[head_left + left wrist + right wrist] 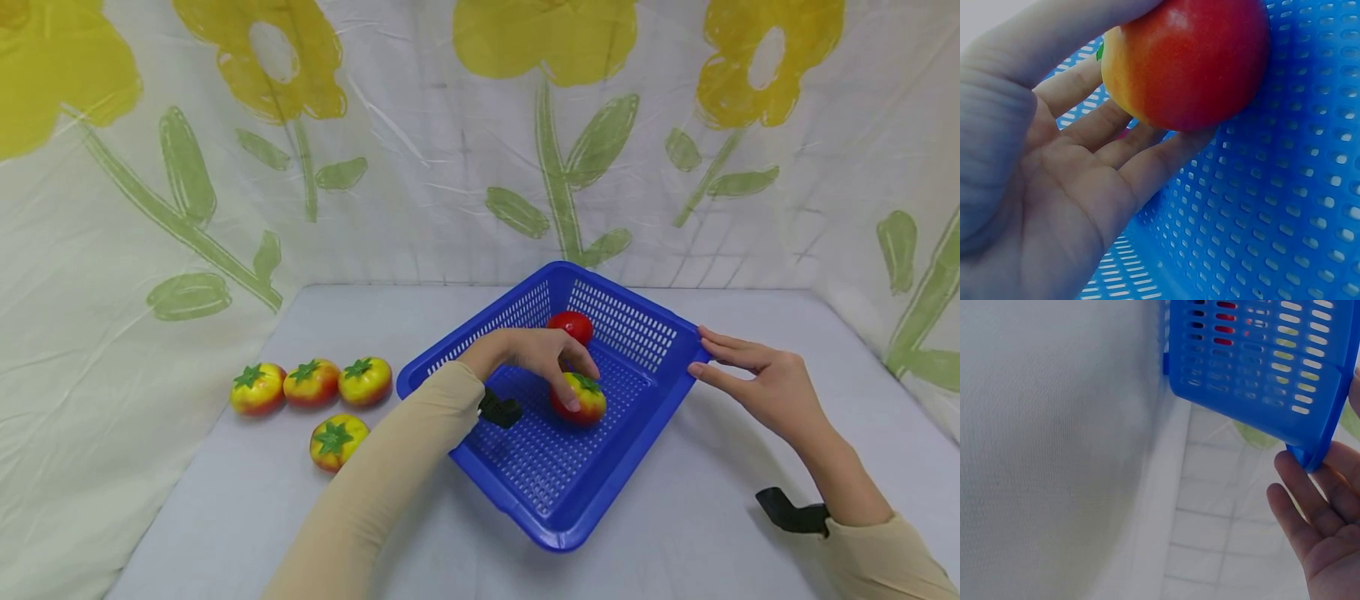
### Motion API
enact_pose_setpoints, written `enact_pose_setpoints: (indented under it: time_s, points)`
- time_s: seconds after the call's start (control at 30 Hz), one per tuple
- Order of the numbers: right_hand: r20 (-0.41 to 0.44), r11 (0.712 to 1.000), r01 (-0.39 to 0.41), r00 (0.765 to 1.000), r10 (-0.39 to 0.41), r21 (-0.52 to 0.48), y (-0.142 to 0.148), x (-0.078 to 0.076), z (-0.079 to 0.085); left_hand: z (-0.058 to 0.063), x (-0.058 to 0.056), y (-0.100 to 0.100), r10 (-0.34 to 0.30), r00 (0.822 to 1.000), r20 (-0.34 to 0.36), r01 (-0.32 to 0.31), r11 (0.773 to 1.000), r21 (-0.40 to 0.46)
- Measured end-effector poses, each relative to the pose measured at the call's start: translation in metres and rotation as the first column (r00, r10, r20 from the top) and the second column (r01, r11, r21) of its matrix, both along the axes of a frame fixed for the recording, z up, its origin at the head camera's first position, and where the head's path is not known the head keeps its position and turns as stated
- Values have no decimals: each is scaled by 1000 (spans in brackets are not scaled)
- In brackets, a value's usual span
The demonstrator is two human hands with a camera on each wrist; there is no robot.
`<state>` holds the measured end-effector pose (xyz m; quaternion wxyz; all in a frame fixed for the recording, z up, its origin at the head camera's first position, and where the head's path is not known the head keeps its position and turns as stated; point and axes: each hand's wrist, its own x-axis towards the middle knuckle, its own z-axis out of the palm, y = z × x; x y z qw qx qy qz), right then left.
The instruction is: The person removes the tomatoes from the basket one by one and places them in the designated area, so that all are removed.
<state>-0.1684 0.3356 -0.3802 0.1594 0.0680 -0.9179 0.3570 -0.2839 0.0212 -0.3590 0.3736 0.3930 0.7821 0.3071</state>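
White Table (675, 517) Bearing a Blue Basket (617, 479)

The basket is lying askew, its right corner being pinched by the right hand (772, 387) between thumb and fingers. The left hand (540, 354) is gripping a yellow-and-red tomato (591, 408) inside the basket. Four similar tomatoes (311, 392) are sitting on the table, left of the basket. One red tomato (570, 325) is resting near the basket's far corner, inside.

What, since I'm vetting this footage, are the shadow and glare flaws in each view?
Head: fairly even light, a soft shadow on the table right of the basket; left wrist: a pale highlight on the fruit, darker shadow on the basket beside it, washed-out upper-left corner; right wrist: hazy, low contrast at left.
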Motion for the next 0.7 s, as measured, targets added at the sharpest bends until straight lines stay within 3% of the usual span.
enact_pose_setpoints:
  time_s: [0.7]
  points:
    - [10,1000,-3,1000,3,-7,-3,1,2,-1,-2,-1,-6,1000,-9,6,1000,25]
